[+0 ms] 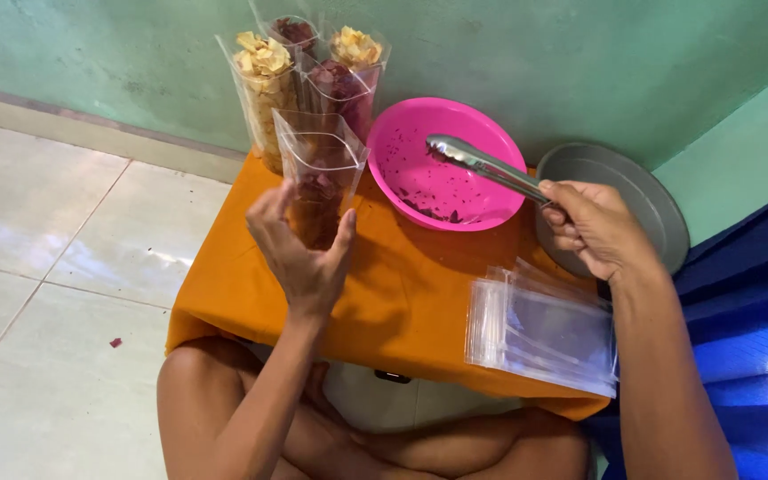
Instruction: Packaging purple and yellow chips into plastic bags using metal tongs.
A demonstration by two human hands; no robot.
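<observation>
My left hand (300, 249) holds a clear plastic bag (320, 178) upright above the orange table (402, 293); the bag is open at the top and partly filled with dark reddish chips. My right hand (593, 227) grips metal tongs (486, 166) whose tips reach into a pink bowl (446, 164). Only dark crumbs lie in the bowl. The tongs' tips look closed with nothing between them.
Filled bags of yellow chips (264, 89) and dark red chips (344, 93) stand at the table's back against the green wall. A stack of empty clear bags (540, 329) lies at the front right. A grey round lid (642, 191) leans behind. Blue cloth (748, 338) is at right. My crossed legs are under the table.
</observation>
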